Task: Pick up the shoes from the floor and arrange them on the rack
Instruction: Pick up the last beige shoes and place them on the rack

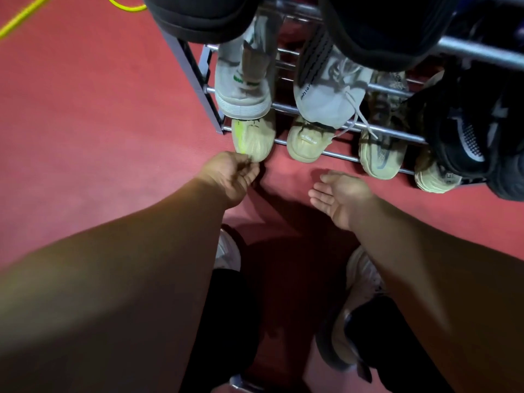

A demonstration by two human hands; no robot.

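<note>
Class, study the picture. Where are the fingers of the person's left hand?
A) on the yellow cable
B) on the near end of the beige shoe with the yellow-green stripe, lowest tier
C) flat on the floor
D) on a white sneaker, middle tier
B: the left hand curls its fingers onto the near end of the striped beige shoe on the lowest tier of the rack.

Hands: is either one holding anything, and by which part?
Left hand pinches the yellow-striped cream shoe by its heel; right hand, palm up, holds nothing.
</note>
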